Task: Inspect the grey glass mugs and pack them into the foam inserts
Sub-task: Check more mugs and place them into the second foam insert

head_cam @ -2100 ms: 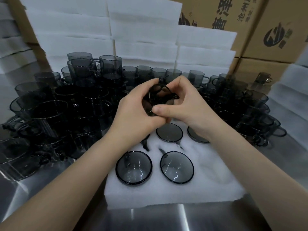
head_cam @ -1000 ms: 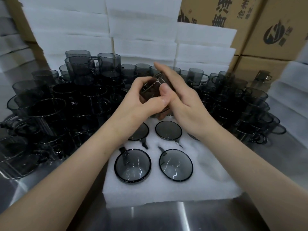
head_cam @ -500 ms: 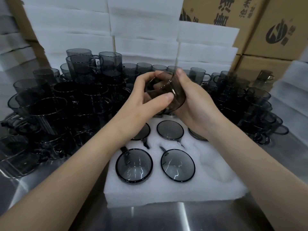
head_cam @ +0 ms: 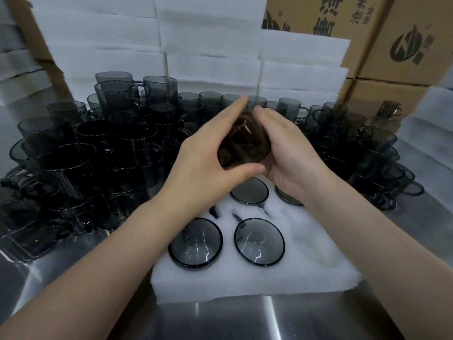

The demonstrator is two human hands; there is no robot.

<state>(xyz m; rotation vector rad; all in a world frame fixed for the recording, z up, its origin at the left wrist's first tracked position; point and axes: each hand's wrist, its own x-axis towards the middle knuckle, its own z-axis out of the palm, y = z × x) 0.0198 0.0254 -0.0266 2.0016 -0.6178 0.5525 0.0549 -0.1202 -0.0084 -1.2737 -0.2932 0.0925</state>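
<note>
The left hand (head_cam: 203, 165) wraps a grey mug (head_cam: 245, 143) with its thumb curled beneath. The right hand (head_cam: 291, 153) cradles the mug from 3 o'clock. The mug hangs over the 12 o'clock edge of the foam insert (head_cam: 257, 280), which holds packed mugs (head_cam: 259, 241). Loose mugs (head_cam: 98, 148) crowd the worktop (head_cam: 220, 320) at 9 and 3 o'clock.

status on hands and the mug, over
Left hand and right hand both hold one grey mug above the foam insert. Packed mugs sit in it; front-right pocket looks free. Nothing in the way.
</note>
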